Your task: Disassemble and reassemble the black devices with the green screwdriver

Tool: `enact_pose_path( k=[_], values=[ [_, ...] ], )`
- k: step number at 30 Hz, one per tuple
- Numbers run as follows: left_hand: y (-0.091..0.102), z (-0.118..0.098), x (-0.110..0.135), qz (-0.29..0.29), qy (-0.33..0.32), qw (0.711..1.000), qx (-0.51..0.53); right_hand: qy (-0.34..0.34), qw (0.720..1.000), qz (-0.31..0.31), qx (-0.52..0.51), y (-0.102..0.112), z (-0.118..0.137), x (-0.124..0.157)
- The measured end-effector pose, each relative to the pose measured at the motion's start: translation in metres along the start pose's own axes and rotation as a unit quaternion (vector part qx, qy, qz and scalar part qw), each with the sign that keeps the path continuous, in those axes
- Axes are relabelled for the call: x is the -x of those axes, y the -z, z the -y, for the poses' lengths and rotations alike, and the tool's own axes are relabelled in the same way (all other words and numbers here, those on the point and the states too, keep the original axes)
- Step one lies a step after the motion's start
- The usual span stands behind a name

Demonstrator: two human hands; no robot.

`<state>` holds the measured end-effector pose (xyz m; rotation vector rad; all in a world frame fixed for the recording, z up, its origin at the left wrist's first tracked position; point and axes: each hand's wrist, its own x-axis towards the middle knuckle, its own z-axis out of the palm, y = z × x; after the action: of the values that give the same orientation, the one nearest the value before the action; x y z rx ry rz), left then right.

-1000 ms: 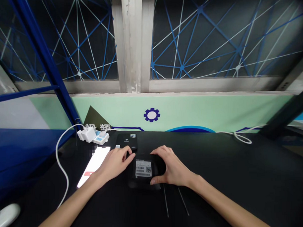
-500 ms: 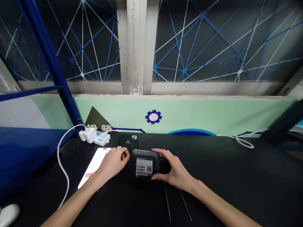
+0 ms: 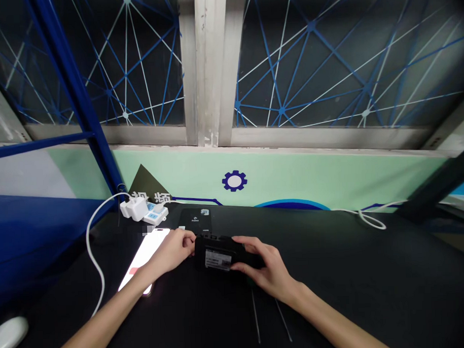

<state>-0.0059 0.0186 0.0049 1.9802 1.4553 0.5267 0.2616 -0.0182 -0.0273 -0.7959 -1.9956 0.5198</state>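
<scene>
My right hand (image 3: 271,266) grips the right end of a small black electronic box (image 3: 238,250), thumb below and fingers on top. The box is tilted up, with a white printed label (image 3: 219,259) facing me and port-like openings along its top edge. At the box's left end, my left hand (image 3: 177,251) is closed with fingers curled; what is between its fingertips is hidden. Under my left wrist lies a phone (image 3: 143,256) with a bright white screen. Two thin metal rods (image 3: 256,320) stick out from below my right hand, their far ends hidden.
Behind the box lies a flat black case (image 3: 195,219) with a small logo. A white power strip (image 3: 156,213) with a plugged-in charger (image 3: 136,209) sits at the back left, its white cable (image 3: 90,240) curving forward. Another white cable (image 3: 370,219) lies along the wall at right.
The box has tipped, so its label looks flatter and its port edge now shows on top. My left hand has shifted slightly left and its fingers are curled closer.
</scene>
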Motion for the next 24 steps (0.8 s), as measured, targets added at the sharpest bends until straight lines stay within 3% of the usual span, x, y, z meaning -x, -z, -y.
enact_pose_path(
  k=[3,7,12,18,24],
  values=[
    [-0.001,0.005,-0.002,0.039,0.004,0.995,0.093,0.045,0.997,-0.011,0.057,0.0,-0.001,0.001],
    [-0.003,0.007,-0.002,0.039,0.02,0.989,0.14,0.104,0.993,-0.009,0.051,0.001,0.0,-0.002],
    [0.0,-0.003,0.001,0.025,0.006,0.996,0.088,0.156,0.987,0.005,0.045,0.006,0.008,-0.005],
    [-0.001,-0.004,0.003,0.014,-0.016,0.998,0.057,0.101,0.993,0.032,0.061,0.01,0.022,-0.006],
    [-0.007,0.005,-0.001,-0.019,-0.052,0.998,0.008,0.064,0.991,0.104,0.058,0.006,0.023,-0.005]
  ],
)
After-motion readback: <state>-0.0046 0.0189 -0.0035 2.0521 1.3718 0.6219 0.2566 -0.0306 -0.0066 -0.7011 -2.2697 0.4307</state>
